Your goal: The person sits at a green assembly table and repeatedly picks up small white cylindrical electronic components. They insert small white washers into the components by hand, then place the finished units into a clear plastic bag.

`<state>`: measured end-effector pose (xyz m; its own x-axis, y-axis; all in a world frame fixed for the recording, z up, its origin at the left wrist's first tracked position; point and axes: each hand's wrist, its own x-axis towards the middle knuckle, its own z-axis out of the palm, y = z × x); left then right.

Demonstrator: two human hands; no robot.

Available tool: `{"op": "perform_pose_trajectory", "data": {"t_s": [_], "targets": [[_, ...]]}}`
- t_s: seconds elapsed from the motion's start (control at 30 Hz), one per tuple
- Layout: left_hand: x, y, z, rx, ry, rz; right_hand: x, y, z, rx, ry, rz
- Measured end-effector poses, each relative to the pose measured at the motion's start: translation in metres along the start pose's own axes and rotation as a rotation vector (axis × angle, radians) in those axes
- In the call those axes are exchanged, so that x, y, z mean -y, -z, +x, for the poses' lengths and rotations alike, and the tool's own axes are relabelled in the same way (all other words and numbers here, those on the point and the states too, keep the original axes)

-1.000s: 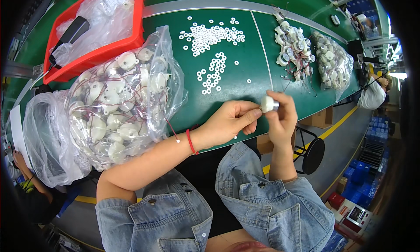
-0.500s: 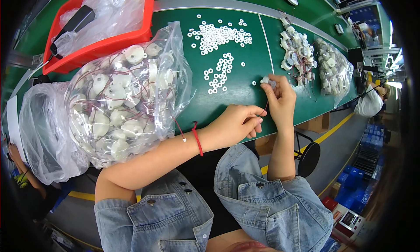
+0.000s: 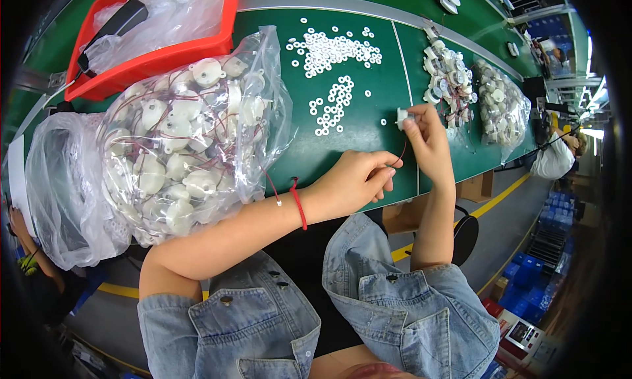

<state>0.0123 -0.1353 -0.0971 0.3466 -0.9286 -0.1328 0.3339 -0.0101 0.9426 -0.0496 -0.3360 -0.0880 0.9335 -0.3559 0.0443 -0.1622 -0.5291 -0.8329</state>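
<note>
Gripping white plastic part (image 3: 401,118) with right fingers (image 3: 426,114), thin red wire (image 3: 404,149) with left fingers (image 3: 380,160).

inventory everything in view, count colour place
wired part: one, white, centre right
wire: one, red, below part
table: one, green, centre
rings: many, white, table centre
stuffed bag: one, clear, left
crumpled bag: one, clear, far left
bin: one, red, upper left
device: one, black, in bin
loose parts: many, mostly white, right
smaller bag: one, clear, far right
stool: one, black, lower right
floor stacks: several, blue, far right
bracelet: one, red, left wrist
left hand: one, bare, pinching wire
right hand: one, bare, holding part
</note>
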Motion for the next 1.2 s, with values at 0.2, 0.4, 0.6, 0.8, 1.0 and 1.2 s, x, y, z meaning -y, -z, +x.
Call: {"op": "perform_pose_trajectory", "data": {"t_s": [0.2, 0.4, 0.6, 0.8, 1.0, 1.2], "targets": [[-0.001, 0.003, -0.001, -0.094, -0.178, 0.234, 0.008, -0.011, 0.007, -0.033, -0.063, 0.218], [0.003, 0.001, 0.0, -0.094, -0.26, 0.291, 0.007, -0.02, 0.01, -0.124, -0.085, 0.19], [0.005, 0.002, -0.001, -0.097, -0.28, 0.325, 0.001, -0.021, 0.011, -0.158, -0.092, 0.131], [0.004, 0.002, 0.0, -0.099, -0.304, 0.347, 0.001, -0.02, 0.012, -0.152, -0.063, 0.068], [0.005, 0.002, 0.0, -0.09, -0.304, 0.374, 0.006, -0.021, 0.01, -0.144, -0.053, 0.034], [0.006, 0.002, 0.0, -0.095, -0.326, 0.395, 0.007, -0.022, 0.011, -0.147, -0.045, -0.035]]}}
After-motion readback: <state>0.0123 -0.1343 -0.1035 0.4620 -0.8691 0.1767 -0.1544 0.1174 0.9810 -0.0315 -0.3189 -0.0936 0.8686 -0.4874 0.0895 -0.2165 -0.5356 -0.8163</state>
